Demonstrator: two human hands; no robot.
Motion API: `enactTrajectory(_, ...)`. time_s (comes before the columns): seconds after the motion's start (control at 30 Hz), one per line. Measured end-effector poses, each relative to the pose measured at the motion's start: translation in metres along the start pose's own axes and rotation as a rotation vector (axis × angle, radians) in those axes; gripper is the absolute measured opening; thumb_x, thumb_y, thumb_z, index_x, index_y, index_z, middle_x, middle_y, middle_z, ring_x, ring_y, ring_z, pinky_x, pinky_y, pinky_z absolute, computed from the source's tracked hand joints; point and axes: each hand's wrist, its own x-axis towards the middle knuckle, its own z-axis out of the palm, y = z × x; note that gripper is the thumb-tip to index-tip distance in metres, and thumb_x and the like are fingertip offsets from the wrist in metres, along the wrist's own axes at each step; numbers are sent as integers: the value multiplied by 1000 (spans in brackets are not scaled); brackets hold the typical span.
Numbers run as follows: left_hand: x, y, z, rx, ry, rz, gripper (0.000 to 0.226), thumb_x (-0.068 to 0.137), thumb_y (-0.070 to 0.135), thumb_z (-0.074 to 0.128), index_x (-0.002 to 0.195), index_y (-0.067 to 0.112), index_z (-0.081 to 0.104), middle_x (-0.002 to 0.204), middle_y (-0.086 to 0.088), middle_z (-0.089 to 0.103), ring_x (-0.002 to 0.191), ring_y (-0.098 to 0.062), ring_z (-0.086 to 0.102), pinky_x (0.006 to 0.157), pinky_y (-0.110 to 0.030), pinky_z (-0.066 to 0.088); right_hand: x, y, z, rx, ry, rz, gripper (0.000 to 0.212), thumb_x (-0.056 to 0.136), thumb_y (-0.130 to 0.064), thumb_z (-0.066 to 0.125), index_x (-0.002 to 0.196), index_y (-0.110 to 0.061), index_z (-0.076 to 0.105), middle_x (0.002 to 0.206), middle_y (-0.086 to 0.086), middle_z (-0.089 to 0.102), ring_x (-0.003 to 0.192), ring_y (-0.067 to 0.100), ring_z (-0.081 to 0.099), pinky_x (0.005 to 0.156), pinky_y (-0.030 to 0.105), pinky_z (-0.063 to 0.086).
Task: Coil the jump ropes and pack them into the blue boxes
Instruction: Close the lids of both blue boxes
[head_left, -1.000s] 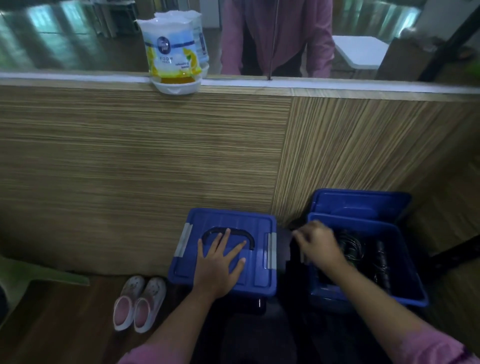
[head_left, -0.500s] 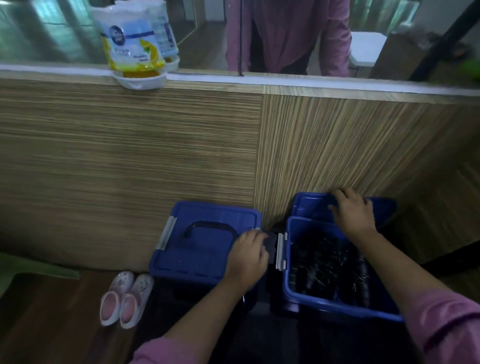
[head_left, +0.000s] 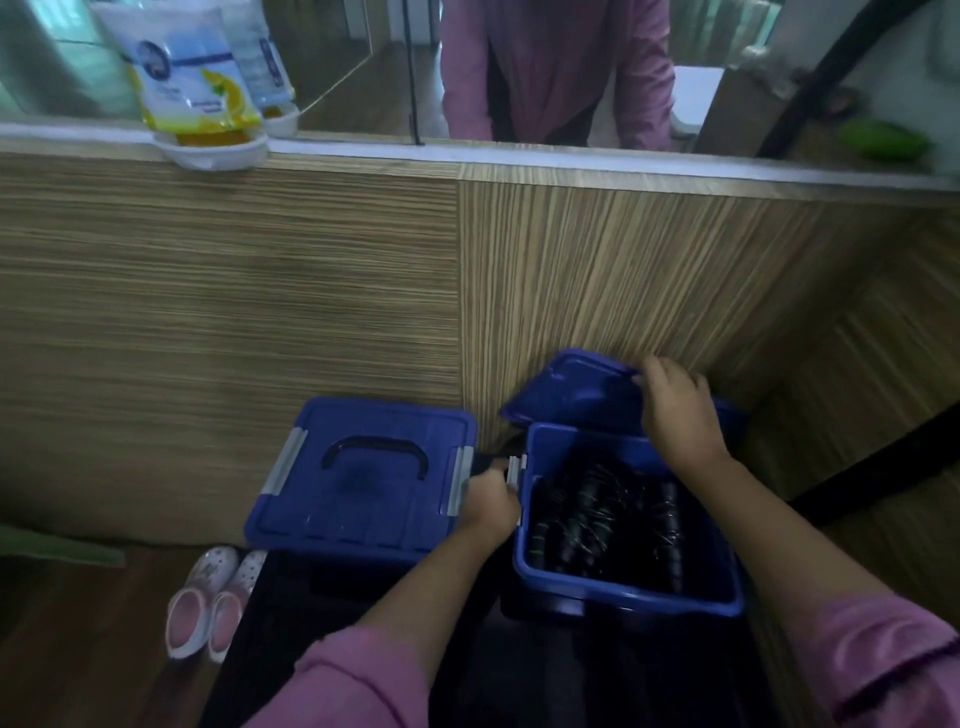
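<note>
- Right hand (head_left: 678, 410) gripping loose lid (head_left: 576, 389): lower squarely over open box (head_left: 623, 597).
- Left hand (head_left: 488, 501) at side latch (head_left: 516, 470), grip unclear: steady, then clip.

i see a pair of pink-and-white clogs (head_left: 210, 597) on the wooden floor (head_left: 78, 649), a yellow-and-white pouch (head_left: 182, 78) in a white tray (head_left: 213, 153) on the ledge, wood-grain panelling (head_left: 234, 312) below.

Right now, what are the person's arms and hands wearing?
Both hands, left hand and right hand, are bare: no gloves, no visible rings or watch. Pink long sleeves are pushed up, leaving both forearms uncovered.
</note>
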Motion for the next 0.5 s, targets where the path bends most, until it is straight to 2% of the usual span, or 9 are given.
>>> enactTrajectory(0.1, 1, 2, 0, -34, -4, -47, 27, 96, 10, 46, 119, 4, 58, 104, -16, 66, 93, -25, 60, 78, -31, 50, -25, -4, -9, 53, 159, -207, 25, 93, -7, 46, 116, -6, 53, 99, 11, 61, 91, 29, 57, 82, 44, 44)
enactTrajectory(0.17, 1, 2, -3, -66, -2, -101, 24, 95, 8, 48, 113, -2, 61, 106, -15, 64, 94, -22, 57, 82, -28, 48, -48, -2, -11, 62, 183, -347, 39, 86, -6, 50, 126, -6, 52, 104, 9, 59, 93, 24, 51, 82, 41, 41)
enactTrajectory(0.23, 1, 2, -6, -72, -43, -124, 25, 93, 8, 52, 113, 0, 63, 107, -12, 65, 95, -23, 58, 86, -24, 47, -72, 0, -11, 29, 183, -443, 47, 83, -6, 52, 129, -8, 50, 107, 7, 56, 91, 24, 50, 81, 40, 39)
enactTrajectory(0.33, 6, -6, -4, -173, -91, -161, 26, 88, 5, 55, 111, 8, 66, 114, -15, 67, 104, -30, 63, 92, -34, 52, -101, 2, -4, -33, 146, -502, 46, 85, -14, 49, 131, -11, 48, 106, 4, 51, 85, 24, 50, 80, 41, 38)
enactTrajectory(0.4, 7, -10, -3, -312, -95, -228, 22, 89, 2, 52, 104, 13, 65, 104, -13, 67, 90, -30, 65, 85, -46, 56, -117, 5, 3, -54, 84, -534, 44, 86, -17, 48, 129, -11, 50, 104, 3, 52, 83, 25, 50, 82, 43, 39)
enactTrajectory(0.43, 2, -6, -5, -391, -99, -260, 20, 91, 1, 50, 103, 13, 61, 96, -9, 65, 82, -25, 64, 79, -46, 58, -124, 6, 6, -58, 56, -557, 42, 86, -18, 49, 127, -11, 53, 103, 3, 54, 82, 25, 50, 82, 42, 39)
enactTrajectory(0.5, -5, 0, -8, -470, -115, -282, 19, 95, 0, 48, 104, 15, 55, 88, 0, 57, 74, -16, 58, 66, -37, 59, -137, 7, 13, -71, -7, -619, 39, 85, -20, 52, 123, -11, 57, 99, 3, 58, 81, 23, 48, 80, 40, 37)
